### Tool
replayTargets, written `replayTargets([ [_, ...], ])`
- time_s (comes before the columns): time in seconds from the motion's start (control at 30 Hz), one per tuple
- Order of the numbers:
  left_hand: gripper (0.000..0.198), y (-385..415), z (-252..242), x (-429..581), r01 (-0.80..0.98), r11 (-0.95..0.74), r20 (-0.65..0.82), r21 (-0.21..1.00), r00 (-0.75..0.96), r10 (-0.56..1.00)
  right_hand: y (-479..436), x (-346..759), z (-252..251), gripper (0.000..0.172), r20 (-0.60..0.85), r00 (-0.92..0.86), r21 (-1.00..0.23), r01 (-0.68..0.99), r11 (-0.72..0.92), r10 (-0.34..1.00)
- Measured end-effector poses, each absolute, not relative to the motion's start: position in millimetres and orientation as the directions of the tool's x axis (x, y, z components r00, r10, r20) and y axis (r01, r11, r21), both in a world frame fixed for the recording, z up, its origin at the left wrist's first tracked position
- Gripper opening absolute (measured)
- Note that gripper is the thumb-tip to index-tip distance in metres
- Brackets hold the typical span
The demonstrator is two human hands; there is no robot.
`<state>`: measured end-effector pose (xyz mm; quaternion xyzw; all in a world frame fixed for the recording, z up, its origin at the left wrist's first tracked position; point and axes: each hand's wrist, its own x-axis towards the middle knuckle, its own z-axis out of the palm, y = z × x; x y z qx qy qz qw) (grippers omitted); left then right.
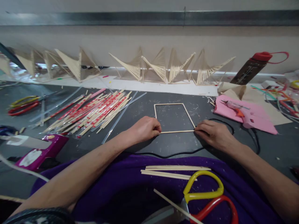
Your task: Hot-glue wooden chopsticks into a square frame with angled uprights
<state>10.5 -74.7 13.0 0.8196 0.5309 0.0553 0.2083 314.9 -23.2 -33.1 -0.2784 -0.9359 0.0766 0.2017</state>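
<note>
A square frame of thin wooden sticks (174,104) lies flat on the dark table (177,144). My left hand (146,129) is closed in a pinch on the frame's near-left corner. My right hand (213,133) presses its closed fingers on the near-right corner. Both hands hold the near stick (177,131) at its ends. Several loose sticks (173,171) lie on the purple cloth (130,186) in front of me, beside scissors with yellow and red handles (205,199).
A heap of wrapped chopsticks (93,110) lies to the left. Finished stick structures (163,67) stand along the back wall. A pink cloth (245,115) with a tool sits at right, a black cable (233,127) loops near my right hand, and a magenta device (39,152) lies left.
</note>
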Motion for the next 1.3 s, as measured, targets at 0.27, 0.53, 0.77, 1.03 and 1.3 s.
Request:
replayTargets([
  [0.27,0.022,-70.6,15.8,-0.2,0.782,-0.103,-0.295,0.614,0.349,0.890,-25.0,315.5,-29.9,0.015,0.347,-0.730,-0.338,0.487,0.805,0.588],
  [0.53,0.017,-69.9,15.4,3.1,0.842,-0.299,-0.187,0.450,0.416,0.890,-23.7,314.1,-33.9,0.022,0.314,-0.772,-0.250,0.494,0.833,0.553],
  [0.77,0.024,-64.0,17.0,-2.4,0.883,-0.301,0.078,0.360,0.293,0.953,-22.1,311.7,-23.1,0.025,0.332,-0.693,-0.276,0.577,0.768,0.640],
  [1.03,0.044,-32.0,-21.9,-25.7,0.951,-0.252,0.241,0.180,0.206,0.948,27.9,266.0,-12.8,0.037,0.201,-0.645,0.047,0.758,0.651,0.737],
  [1.3,0.044,-28.8,-30.0,-21.9,0.950,-0.295,0.224,0.105,0.266,0.938,55.3,235.2,-20.1,0.035,0.103,-0.682,0.169,0.730,0.663,0.724],
])
